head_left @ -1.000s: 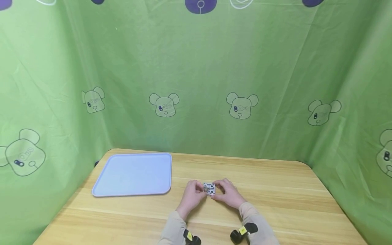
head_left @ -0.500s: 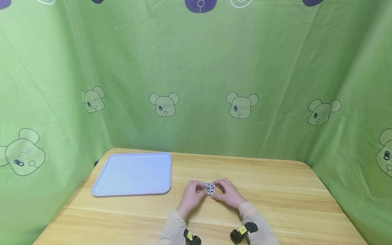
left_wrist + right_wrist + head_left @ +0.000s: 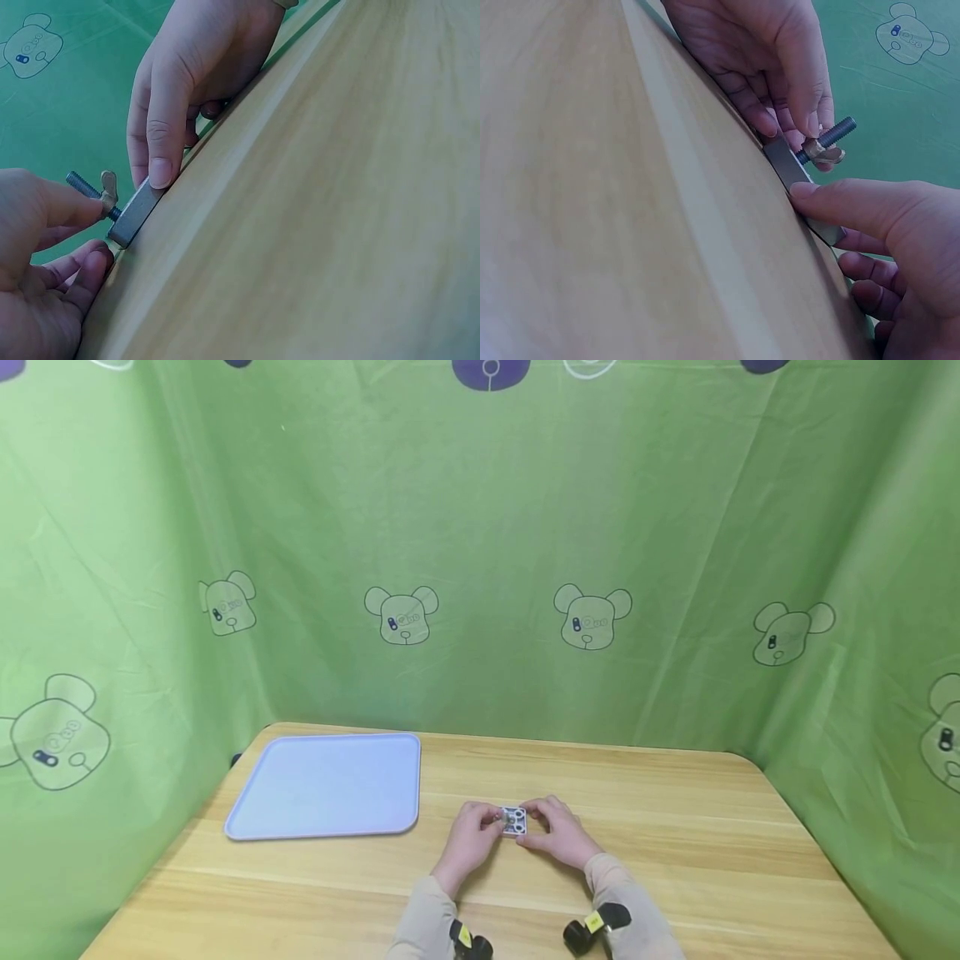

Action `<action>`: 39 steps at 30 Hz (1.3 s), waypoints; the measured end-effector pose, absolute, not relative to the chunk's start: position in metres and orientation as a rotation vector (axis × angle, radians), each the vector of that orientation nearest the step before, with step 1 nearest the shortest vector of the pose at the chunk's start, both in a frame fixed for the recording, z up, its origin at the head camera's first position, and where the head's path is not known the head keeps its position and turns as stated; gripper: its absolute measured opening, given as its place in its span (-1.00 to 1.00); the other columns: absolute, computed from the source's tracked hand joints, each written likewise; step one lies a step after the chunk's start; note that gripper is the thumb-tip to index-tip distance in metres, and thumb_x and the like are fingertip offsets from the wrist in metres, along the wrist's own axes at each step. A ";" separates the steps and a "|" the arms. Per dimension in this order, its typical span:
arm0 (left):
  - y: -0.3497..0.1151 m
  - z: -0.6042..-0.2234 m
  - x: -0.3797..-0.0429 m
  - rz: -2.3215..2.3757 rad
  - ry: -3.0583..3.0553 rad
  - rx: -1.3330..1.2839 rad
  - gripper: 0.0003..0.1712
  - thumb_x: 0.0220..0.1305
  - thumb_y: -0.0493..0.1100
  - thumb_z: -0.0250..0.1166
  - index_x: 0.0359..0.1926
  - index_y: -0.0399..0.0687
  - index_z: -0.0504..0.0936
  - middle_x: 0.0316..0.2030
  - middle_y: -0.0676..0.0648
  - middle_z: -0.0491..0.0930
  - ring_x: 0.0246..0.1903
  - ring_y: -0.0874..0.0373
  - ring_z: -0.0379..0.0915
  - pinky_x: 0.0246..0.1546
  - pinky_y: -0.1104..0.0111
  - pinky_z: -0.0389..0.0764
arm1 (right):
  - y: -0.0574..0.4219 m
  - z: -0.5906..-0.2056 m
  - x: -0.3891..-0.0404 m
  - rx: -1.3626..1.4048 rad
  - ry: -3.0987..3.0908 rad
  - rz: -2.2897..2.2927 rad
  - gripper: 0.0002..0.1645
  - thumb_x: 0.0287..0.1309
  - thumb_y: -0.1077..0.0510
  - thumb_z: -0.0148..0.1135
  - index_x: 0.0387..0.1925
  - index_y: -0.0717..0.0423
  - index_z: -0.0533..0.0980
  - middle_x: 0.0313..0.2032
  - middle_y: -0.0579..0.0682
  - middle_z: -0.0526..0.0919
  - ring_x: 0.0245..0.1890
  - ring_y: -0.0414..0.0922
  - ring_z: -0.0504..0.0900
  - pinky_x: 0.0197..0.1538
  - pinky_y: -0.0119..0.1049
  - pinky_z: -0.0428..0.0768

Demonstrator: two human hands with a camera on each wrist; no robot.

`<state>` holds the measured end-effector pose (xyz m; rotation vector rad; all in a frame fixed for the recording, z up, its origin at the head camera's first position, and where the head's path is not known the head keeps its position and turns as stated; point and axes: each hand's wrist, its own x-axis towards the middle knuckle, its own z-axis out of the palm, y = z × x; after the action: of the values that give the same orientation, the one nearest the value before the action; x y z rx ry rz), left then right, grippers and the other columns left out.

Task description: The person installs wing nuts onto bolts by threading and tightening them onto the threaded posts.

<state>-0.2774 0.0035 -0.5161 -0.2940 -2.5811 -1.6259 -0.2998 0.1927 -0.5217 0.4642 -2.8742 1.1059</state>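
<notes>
A small square metal block (image 3: 515,821) with round holes lies on the wooden table between my two hands. From its face a threaded bolt (image 3: 838,133) sticks up, and a brass-coloured wing nut (image 3: 109,193) sits on the thread near the block. My left hand (image 3: 471,837) comes from the left and pinches the wing nut between thumb and fingertip. On the other side, my right hand (image 3: 558,835) grips the block by its edges, its thumb on the near side. The fingers behind the block are partly hidden in the wrist views.
A pale blue tray (image 3: 326,785) lies at the table's back left, well away from the hands. The wooden table (image 3: 675,827) extends to the right. Green curtain (image 3: 480,527) with printed bear heads surrounds the table's back and sides.
My left fingertips have shifted slightly about the wing nut, covering the block's left side differently. The right hand keeps its grip, and the block stays in nearly the same place.
</notes>
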 end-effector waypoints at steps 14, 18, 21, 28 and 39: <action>0.004 -0.518 -0.281 -1.718 -2.513 -0.204 -0.79 0.03 -0.41 0.28 -0.27 -0.26 0.47 -0.26 -0.14 0.49 -0.27 0.15 0.44 -0.23 0.40 0.53 | 0.192 -0.521 -0.300 0.452 -2.886 1.097 -0.35 -0.15 -0.07 0.52 0.03 0.01 0.55 -0.20 -0.09 0.50 -0.22 -0.18 0.37 -0.11 -0.28 0.35; 0.003 -0.517 -0.280 -1.701 -2.530 -0.221 -0.80 0.01 -0.39 0.30 -0.28 -0.26 0.51 -0.24 -0.13 0.47 -0.26 0.16 0.44 -0.22 0.44 0.56 | 0.192 -0.520 -0.299 0.457 -2.881 1.098 -0.36 -0.16 -0.06 0.52 0.02 0.02 0.55 -0.21 -0.09 0.50 -0.23 -0.18 0.37 -0.11 -0.28 0.35; 0.002 -0.516 -0.279 -1.711 -2.539 -0.238 -0.76 -0.03 -0.40 0.31 -0.25 -0.27 0.54 -0.20 -0.14 0.47 -0.24 0.15 0.45 -0.21 0.47 0.57 | 0.192 -0.520 -0.299 0.460 -2.875 1.101 -0.36 -0.17 -0.06 0.52 0.02 0.02 0.55 -0.21 -0.09 0.50 -0.22 -0.18 0.37 -0.11 -0.27 0.36; 0.001 -0.517 -0.277 -1.709 -2.561 -0.282 -0.68 -0.09 -0.37 0.36 -0.21 -0.30 0.58 -0.18 -0.15 0.46 -0.24 0.13 0.43 -0.23 0.50 0.51 | 0.192 -0.521 -0.299 0.470 -2.860 1.115 -0.35 -0.17 -0.04 0.53 0.02 0.05 0.55 -0.21 -0.08 0.51 -0.21 -0.18 0.39 -0.09 -0.28 0.38; 0.002 -0.516 -0.277 -1.658 -2.546 -0.315 -0.85 0.14 -0.31 0.33 -0.24 -0.26 0.62 -0.19 -0.15 0.49 -0.23 0.16 0.46 -0.20 0.45 0.56 | 0.192 -0.522 -0.299 0.480 -2.851 1.089 -0.36 -0.15 -0.04 0.52 0.02 0.06 0.55 -0.20 -0.09 0.51 -0.19 -0.18 0.41 -0.06 -0.26 0.40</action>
<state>-0.2766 0.0022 -0.5159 -0.3148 -2.5455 -1.6578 -0.2987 0.1924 -0.5215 0.4797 -2.8513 1.0889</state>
